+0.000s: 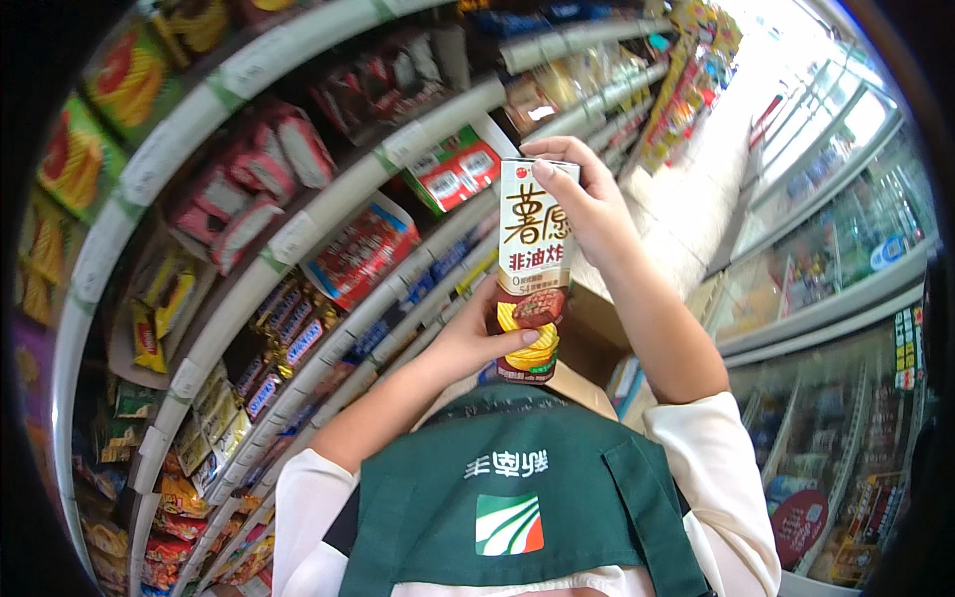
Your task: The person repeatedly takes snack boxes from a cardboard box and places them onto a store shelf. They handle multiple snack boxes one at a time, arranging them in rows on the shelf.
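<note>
A tall box of potato chips [531, 246], white above and dark brown below, is held upright before my chest. Its front bears writing and a picture of ridged chips with a piece of grilled meat. My left hand [477, 328] grips the lower part, its thumb across the chip picture. At the upper right corner, my right hand [582, 190] has its thumb on the front and its fingers curled over the top edge. The back of the box and most of the fingers behind it are hidden.
Snack shelves [298, 239] line the left, with chocolate bars [302, 343], red packets [362, 250] and pink packets [254, 186]. An open cardboard carton [586, 388] sits below my hands. Glass-fronted cases [828, 239] stand right, across the pale aisle floor [683, 201].
</note>
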A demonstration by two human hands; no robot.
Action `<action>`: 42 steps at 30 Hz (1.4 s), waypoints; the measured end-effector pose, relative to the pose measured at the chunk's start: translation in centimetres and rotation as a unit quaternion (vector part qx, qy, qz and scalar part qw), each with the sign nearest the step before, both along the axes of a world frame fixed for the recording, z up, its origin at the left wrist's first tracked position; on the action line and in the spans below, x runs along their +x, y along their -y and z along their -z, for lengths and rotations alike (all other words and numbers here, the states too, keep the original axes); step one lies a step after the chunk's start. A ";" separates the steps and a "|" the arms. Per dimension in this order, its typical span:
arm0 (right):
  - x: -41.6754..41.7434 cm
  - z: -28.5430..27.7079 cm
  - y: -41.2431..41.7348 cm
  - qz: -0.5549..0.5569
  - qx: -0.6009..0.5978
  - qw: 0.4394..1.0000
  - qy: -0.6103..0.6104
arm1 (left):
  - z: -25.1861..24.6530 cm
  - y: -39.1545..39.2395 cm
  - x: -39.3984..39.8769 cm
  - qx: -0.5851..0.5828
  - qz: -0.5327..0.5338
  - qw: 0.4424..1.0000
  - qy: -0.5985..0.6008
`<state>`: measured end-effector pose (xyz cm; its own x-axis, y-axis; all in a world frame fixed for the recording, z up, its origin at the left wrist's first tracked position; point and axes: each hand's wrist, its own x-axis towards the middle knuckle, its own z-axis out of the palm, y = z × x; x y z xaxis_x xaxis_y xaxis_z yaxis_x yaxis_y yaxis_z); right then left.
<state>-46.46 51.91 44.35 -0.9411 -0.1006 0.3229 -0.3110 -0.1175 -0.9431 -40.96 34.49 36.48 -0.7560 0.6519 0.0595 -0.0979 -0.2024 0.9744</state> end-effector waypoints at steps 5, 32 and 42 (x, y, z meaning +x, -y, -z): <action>1.4 8.0 -4.5 0.049 -0.125 0.980 0.146 | 4.1 -2.5 1.6 -0.011 0.039 0.993 0.114; 8.9 34.8 -13.8 0.118 0.366 0.916 0.112 | 14.2 2.2 4.1 -0.289 -0.177 0.930 0.142; 8.9 42.3 -11.4 0.074 0.447 0.884 0.116 | 18.3 7.1 7.1 -0.234 -0.219 0.932 0.169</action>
